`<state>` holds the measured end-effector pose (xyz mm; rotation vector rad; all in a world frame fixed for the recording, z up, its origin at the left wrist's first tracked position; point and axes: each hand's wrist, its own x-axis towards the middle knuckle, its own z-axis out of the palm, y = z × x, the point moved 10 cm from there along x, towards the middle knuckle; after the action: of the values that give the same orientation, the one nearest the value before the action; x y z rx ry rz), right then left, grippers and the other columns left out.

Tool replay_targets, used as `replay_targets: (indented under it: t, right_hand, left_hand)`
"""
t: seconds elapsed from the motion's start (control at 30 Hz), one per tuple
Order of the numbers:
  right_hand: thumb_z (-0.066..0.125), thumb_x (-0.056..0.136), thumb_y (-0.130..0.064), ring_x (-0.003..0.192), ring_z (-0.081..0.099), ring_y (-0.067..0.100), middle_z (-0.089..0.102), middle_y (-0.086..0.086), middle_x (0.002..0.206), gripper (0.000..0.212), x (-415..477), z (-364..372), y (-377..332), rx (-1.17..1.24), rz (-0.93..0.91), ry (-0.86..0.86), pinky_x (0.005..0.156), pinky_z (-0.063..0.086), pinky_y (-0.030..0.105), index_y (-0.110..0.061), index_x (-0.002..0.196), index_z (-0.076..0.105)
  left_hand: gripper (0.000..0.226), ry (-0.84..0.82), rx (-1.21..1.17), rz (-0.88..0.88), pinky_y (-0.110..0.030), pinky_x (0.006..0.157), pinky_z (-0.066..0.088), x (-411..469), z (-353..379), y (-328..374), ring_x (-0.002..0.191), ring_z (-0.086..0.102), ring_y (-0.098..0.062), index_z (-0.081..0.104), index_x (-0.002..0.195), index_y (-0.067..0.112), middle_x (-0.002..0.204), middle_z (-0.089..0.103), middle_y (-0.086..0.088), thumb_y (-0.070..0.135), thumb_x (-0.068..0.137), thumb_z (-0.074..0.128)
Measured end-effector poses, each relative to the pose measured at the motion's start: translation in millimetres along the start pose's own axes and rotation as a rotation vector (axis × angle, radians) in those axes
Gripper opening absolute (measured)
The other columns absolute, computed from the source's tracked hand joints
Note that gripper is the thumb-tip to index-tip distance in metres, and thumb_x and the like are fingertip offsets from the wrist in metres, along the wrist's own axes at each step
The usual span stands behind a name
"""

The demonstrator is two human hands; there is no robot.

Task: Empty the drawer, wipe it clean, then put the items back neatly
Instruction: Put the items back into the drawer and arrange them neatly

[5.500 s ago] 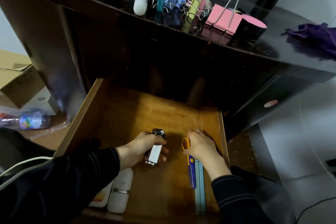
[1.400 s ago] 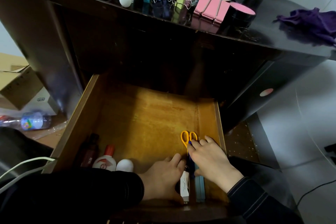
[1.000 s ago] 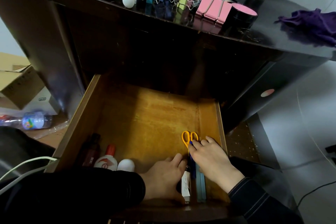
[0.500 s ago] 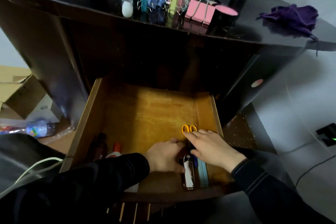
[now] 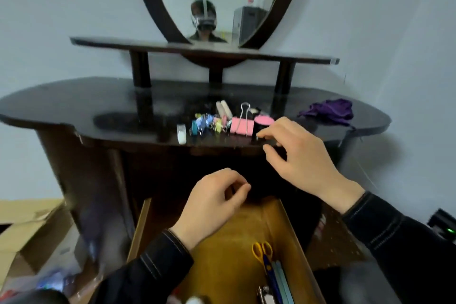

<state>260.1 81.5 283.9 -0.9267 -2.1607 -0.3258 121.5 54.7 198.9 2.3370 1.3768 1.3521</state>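
The wooden drawer (image 5: 293,237) stands pulled out below the dark dressing table (image 5: 74,103). Along its right side lie yellow-handled scissors (image 5: 264,253), a pale blue strip (image 5: 283,281) and a silver item (image 5: 265,297). My left hand (image 5: 214,202) hovers above the drawer, fingers loosely curled, holding nothing. My right hand (image 5: 296,155) is raised at the tabletop's front edge, fingers spread, its fingertips close to the black roll with a pink top (image 5: 262,123). A large pink binder clip (image 5: 241,124), several small coloured clips (image 5: 207,123) and a white eraser-like piece (image 5: 181,132) sit on the tabletop.
A purple cloth (image 5: 328,111) lies at the table's right end. An oval mirror (image 5: 212,0) and a narrow shelf (image 5: 197,49) rise behind. Cardboard boxes (image 5: 22,227) stand on the floor at left. A power strip with a green light (image 5: 444,224) is at right.
Both hands left the items in the drawer and rose; the right hand reached up to the tabletop. The view tilted upward, bringing in the mirror and wall.
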Motion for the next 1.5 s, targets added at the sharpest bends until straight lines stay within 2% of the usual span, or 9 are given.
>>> replay_targets:
  t: [0.13,0.33,0.57,0.73,0.83,1.03,1.17,1.33,1.5]
  right_hand:
    - [0.064,0.091,-0.028,0.102,0.058,0.002,0.052,-0.013,0.118,0.029,44.5,22.7,30.9,0.061,0.172,-0.007,0.075,0.050,0.031,-0.029,0.120,0.060]
    - [0.060,0.087,-0.053,0.109,0.047,-0.002,0.042,-0.023,0.114,0.043,43.1,72.5,76.4,0.095,0.352,-0.078,0.073,0.043,0.024,-0.039,0.127,0.055]
    - [0.061,0.089,-0.056,0.098,0.052,-0.004,0.046,-0.026,0.113,0.028,54.1,86.0,100.3,0.148,0.420,-0.172,0.068,0.036,0.014,-0.042,0.114,0.062]
    - [0.076,0.081,-0.044,0.096,0.062,-0.002,0.060,-0.018,0.106,0.016,57.8,87.2,120.5,0.494,0.520,-0.145,0.082,0.048,0.022,-0.038,0.096,0.074]
    - [0.074,0.087,-0.028,0.078,0.065,0.001,0.069,-0.010,0.103,0.010,54.3,78.2,141.9,0.712,0.677,0.004,0.064,0.046,0.016,-0.034,0.095,0.074]
    - [0.067,0.092,-0.031,0.063,0.060,0.010,0.071,-0.004,0.095,0.007,51.6,85.2,161.2,0.786,0.819,0.048,0.045,0.040,0.017,-0.031,0.098,0.070]
    - [0.064,0.095,-0.031,0.054,0.051,0.008,0.068,0.000,0.084,0.011,58.9,87.9,171.5,0.866,0.884,0.131,0.042,0.036,0.018,-0.022,0.096,0.071]
    - [0.064,0.096,-0.028,0.059,0.056,0.004,0.065,-0.005,0.078,0.012,63.1,93.9,177.0,0.867,0.880,0.168,0.041,0.036,0.011,-0.019,0.092,0.071]
    - [0.062,0.097,-0.024,0.069,0.057,0.008,0.067,-0.002,0.093,0.008,61.4,90.3,178.4,0.885,0.870,0.202,0.045,0.038,0.013,-0.021,0.098,0.069]
  left_hand:
    - [0.005,0.130,-0.001,0.097,-0.027,0.067,0.050,22.9,-44.1,23.4,0.079,0.060,-0.010,0.065,0.096,0.028,0.087,0.058,0.014,0.029,0.095,0.061]
    - [0.016,0.261,0.310,0.139,-0.026,0.074,0.049,51.6,-89.4,2.2,0.096,0.053,-0.010,0.066,0.101,0.026,0.103,0.056,0.017,0.029,0.086,0.070]
    - [0.077,-0.172,0.378,-0.217,-0.041,0.115,0.033,102.0,-58.2,-73.7,0.143,0.023,-0.014,0.033,0.150,0.041,0.151,0.031,0.013,0.070,0.084,0.058]
    - [0.055,-0.297,0.378,-0.219,-0.034,0.104,0.043,131.9,-31.4,-92.8,0.122,0.045,-0.014,0.051,0.134,0.044,0.122,0.050,0.015,0.069,0.086,0.055]
    - [0.043,-0.282,0.383,-0.217,-0.032,0.098,0.045,143.6,-31.0,-106.5,0.113,0.049,-0.013,0.056,0.125,0.042,0.111,0.051,0.015,0.065,0.089,0.056]
    - [0.060,-0.241,0.346,-0.230,-0.035,0.094,0.047,157.7,-34.2,-124.3,0.106,0.053,-0.011,0.057,0.118,0.041,0.107,0.053,0.015,0.082,0.077,0.044]
    - [0.074,-0.242,0.177,-0.387,-0.044,0.112,0.036,172.6,-30.3,-137.3,0.127,0.048,-0.024,0.052,0.133,0.053,0.130,0.055,0.006,0.087,0.073,0.026]
    - [0.085,-0.485,0.210,-0.551,-0.044,0.113,0.040,207.6,-4.4,-144.7,0.130,0.050,-0.027,0.044,0.148,0.035,0.146,0.050,-0.005,0.075,0.073,0.047]
    - [0.066,-0.424,0.304,-0.634,-0.038,0.091,0.056,222.4,3.3,-151.8,0.106,0.067,-0.025,0.042,0.142,0.017,0.113,0.070,-0.005,0.037,0.082,0.062]
